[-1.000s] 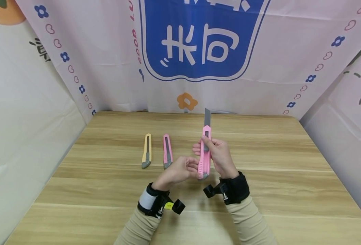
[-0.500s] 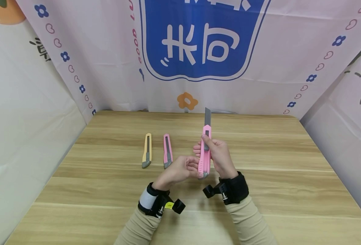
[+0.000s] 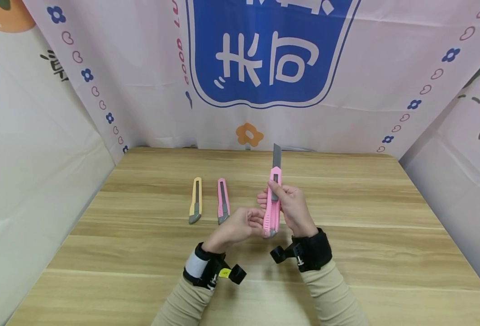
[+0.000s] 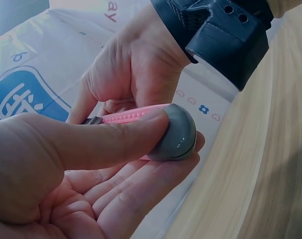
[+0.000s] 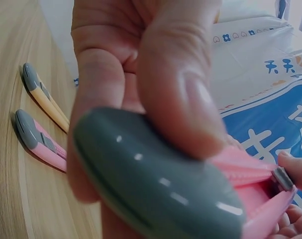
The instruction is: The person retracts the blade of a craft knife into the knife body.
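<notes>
A pink utility knife [image 3: 273,213] is held up over the table with its grey blade [image 3: 277,156] slid out and pointing away. My right hand [image 3: 296,209] grips its body, the thumb on the grey slider. At the near end, my left hand [image 3: 235,227] pinches the knife's rounded grey end cap [image 4: 176,134] between thumb and fingers, as the left wrist view shows close up. To the left lie a second pink utility knife [image 3: 222,197], its grey end right by my left hand, and a yellow utility knife [image 3: 196,199], both with blades in.
The wooden table [image 3: 345,199] runs back to a printed cloth [image 3: 154,113] with a blue sign. Pale cloths hang at both sides. Each wrist wears a black strap with a camera, the left camera [image 3: 237,274] and the right camera [image 3: 278,254] facing inward.
</notes>
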`<state>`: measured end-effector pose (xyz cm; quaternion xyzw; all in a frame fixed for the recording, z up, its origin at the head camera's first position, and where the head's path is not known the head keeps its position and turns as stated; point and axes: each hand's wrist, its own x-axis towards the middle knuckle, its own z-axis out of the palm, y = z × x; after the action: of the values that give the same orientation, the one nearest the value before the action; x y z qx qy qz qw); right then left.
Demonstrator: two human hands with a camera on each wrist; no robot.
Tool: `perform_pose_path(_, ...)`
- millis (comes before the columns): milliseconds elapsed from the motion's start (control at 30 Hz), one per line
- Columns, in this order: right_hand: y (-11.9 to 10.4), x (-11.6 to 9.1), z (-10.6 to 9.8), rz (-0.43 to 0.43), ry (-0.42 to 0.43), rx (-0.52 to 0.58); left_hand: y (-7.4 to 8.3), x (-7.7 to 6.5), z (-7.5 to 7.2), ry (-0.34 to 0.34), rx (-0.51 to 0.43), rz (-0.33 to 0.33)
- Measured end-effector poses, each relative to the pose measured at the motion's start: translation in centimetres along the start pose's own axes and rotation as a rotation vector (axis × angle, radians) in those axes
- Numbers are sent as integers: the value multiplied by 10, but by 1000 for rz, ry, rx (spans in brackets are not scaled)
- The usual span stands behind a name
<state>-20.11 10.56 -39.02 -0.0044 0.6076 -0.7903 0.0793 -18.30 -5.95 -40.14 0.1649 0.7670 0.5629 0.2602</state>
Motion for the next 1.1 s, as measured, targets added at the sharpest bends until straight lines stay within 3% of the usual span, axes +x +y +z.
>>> perform_pose_path(200, 1, 0, 0, -10, -18, 3, -1, 0, -1, 1, -13, 1)
perform_pose_path(1100, 2, 1, 5, 28, 49, -54, 0, 1, -1, 12, -28, 5)
